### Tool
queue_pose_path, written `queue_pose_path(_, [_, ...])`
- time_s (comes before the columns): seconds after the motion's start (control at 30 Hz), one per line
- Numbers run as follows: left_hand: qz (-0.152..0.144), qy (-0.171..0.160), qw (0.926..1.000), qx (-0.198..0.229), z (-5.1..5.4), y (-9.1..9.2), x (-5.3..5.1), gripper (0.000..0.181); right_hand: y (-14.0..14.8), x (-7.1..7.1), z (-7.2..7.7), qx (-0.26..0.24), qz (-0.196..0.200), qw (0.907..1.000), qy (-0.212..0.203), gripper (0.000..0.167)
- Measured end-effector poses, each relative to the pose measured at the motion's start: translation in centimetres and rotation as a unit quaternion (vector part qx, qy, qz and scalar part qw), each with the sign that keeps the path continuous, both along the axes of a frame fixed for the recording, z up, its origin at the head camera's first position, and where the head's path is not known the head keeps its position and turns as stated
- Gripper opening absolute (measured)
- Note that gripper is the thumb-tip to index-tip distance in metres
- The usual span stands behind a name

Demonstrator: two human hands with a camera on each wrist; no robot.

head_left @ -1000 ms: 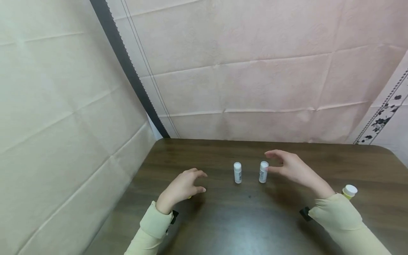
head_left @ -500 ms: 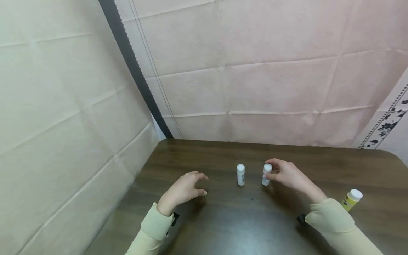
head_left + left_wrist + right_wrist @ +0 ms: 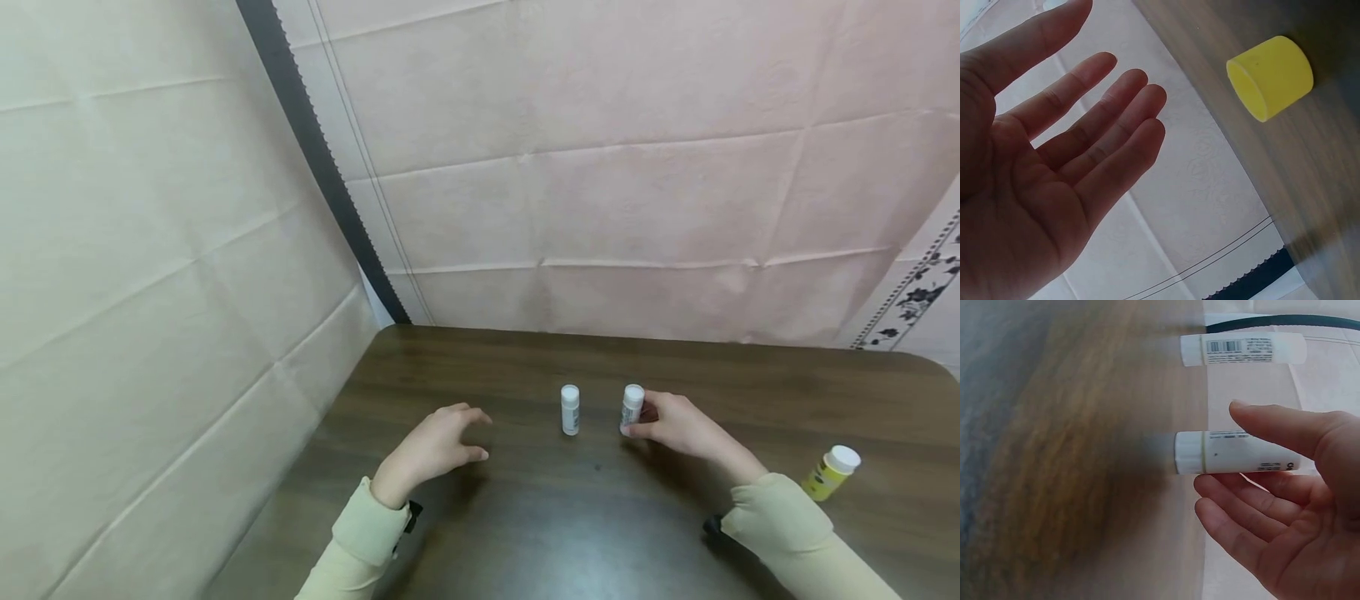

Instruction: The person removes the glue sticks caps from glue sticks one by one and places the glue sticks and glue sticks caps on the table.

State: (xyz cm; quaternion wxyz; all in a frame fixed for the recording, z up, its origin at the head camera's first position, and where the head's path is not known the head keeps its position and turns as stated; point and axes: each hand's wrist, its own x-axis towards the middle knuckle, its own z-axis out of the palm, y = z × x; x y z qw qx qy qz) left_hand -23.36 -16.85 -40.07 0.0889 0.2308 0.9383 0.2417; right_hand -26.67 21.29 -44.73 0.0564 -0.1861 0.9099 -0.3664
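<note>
right hand (image 3: 684, 428) is at the right white tube (image 3: 632, 403), thumb and fingers narrow about it; grip cannot be confirmed. tube stands upright on the desk (image 3: 525, 521), no lift evident. left white tube (image 3: 570, 410) untouched. left hand (image 3: 430, 450) empty, fingers wide, yellow ring (image 3: 1282, 75) near.

I see the person's forearms (image 3: 802, 525) stretched forward and angled inward, left hand (image 3: 427, 452) relaxed, thumb spread away from slightly bent fingers, palm showing to me in the wrist view, right hand (image 3: 682, 429) with thumb extended opposite its curved fingers.
</note>
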Motion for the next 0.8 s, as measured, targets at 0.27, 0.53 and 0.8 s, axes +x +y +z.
queue_pose_path(0.27, [-0.001, -0.004, 1.0, -0.005, -0.45, -0.09, -0.14, 0.043, -0.06, -0.09, -0.54, -0.001, 0.004, 1.0, -0.002, 0.034])
queue_pose_path(0.53, [-0.004, -0.001, 1.0, -0.005, -0.37, 0.01, -0.03, 0.043, 0.03, -0.17, -0.92, -0.003, 0.003, 1.0, 0.007, 0.031])
queue_pose_path(0.8, [-0.011, 0.006, 0.9999, -0.011, -0.36, 0.11, -0.07, 0.043, 0.09, -0.24, -0.82, -0.013, 0.011, 0.9996, 0.021, 0.026])
